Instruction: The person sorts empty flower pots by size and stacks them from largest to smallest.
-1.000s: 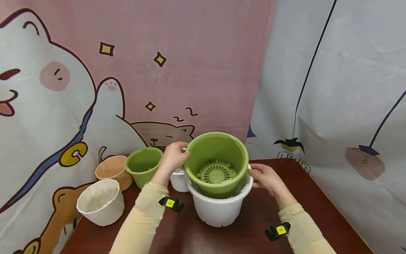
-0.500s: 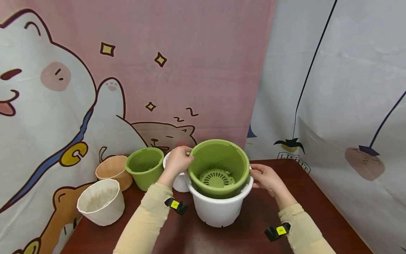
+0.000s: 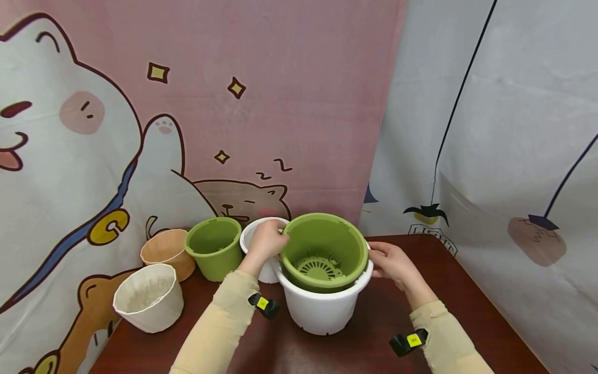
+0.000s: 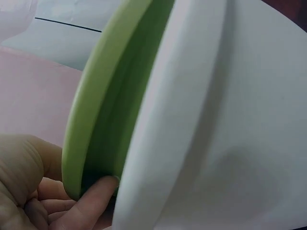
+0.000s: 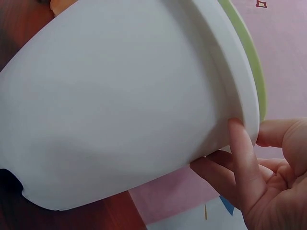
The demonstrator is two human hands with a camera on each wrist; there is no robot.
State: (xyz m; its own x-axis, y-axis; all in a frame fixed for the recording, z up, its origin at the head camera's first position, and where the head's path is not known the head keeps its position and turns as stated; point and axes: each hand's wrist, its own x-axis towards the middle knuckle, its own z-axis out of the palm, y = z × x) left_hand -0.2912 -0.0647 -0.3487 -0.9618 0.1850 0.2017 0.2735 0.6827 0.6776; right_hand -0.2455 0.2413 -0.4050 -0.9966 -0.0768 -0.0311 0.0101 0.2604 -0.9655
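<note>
A green plastic flower pot point(image 3: 322, 236), its base slotted, sits nested inside a larger white flower pot point(image 3: 320, 314) on the table. My left hand point(image 3: 265, 243) pinches the green pot's rim at its left side. In the left wrist view, a finger curls under the green rim point(image 4: 93, 96), close above the white rim point(image 4: 168, 105). At the opposite side, my right hand point(image 3: 390, 264) grips the rim of the white pot, thumb and fingers on either side of it. The right wrist view has the green rim point(image 5: 252, 52) showing just beyond the white pot's edge.
Left of the nested pair stand a second white pot point(image 3: 268, 272), partly hidden by my left hand, another green pot point(image 3: 215, 259), an orange pot point(image 3: 179, 262) and a cream faceted pot point(image 3: 161, 309). The dark red table point(image 3: 448, 311) meets printed cloth walls behind and at right.
The green pot has sunk lower into the white pot and has levelled out, my left hand going down and slightly right with it. My right hand has stayed at the white rim.
</note>
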